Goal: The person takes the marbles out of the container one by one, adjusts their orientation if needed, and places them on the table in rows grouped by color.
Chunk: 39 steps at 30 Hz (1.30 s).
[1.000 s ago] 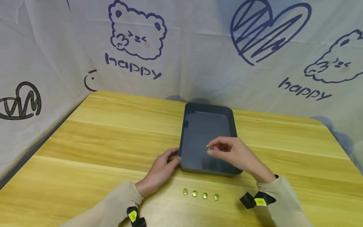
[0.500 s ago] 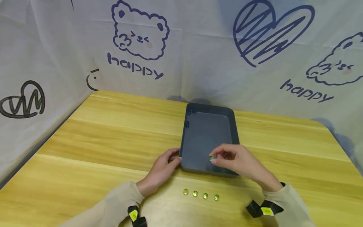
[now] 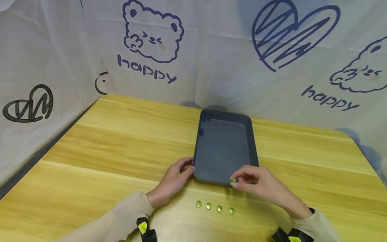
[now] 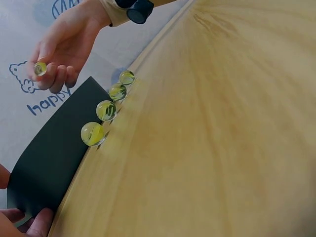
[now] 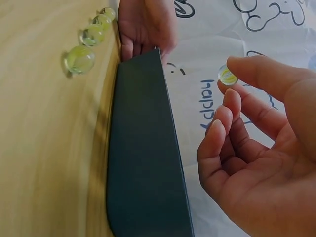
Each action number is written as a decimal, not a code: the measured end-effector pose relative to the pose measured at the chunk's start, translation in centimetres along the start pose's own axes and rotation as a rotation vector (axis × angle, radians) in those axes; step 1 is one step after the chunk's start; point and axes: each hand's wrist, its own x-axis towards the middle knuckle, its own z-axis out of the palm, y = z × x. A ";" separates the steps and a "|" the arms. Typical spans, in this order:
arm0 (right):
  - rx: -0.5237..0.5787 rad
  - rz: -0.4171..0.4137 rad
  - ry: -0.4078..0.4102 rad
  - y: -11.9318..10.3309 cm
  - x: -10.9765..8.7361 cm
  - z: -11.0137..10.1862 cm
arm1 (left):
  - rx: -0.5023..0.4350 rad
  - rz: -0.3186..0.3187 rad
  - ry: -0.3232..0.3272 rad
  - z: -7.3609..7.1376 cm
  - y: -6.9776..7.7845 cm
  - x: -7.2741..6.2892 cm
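Note:
My right hand (image 3: 257, 185) pinches a clear marble (image 5: 228, 75) with a yellow-green swirl between thumb and index finger, the other fingers curled in. It is over the near right part of a dark grey rectangular tray (image 3: 223, 148), the marble overlapping the near rim in the head view. My left hand (image 3: 175, 178) holds the tray at its near left corner, fingers at the side wall. Several similar marbles (image 4: 93, 134) lie in a row on the table in front of the tray. Small dark blue marbles (image 3: 201, 132) lie inside along its left wall and far left corner.
The tray stands on a light wood-grain table (image 3: 121, 141), towards its back edge. Behind and to the left hangs white cloth (image 3: 217, 67) with drawn bears, hearts and lettering.
My right hand has moved from above the tray's middle toward its near right edge, still pinching the marble. The left hand, the tray and the row of marbles stay put.

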 end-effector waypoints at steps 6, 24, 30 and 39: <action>0.021 -0.003 -0.024 0.3 -0.8 -0.1 | 0.005 0.003 0.002 0.0 0.0 0.0; -0.015 -0.079 -0.055 2.1 -2.9 -0.3 | 0.000 0.000 -0.002 0.0 0.0 0.2; 0.014 -0.059 -0.098 2.7 -3.2 -0.5 | 0.016 0.003 0.008 0.0 0.0 0.1; 0.021 -0.138 -0.169 3.9 -3.5 -0.2 | 0.013 0.001 0.000 0.2 0.0 0.1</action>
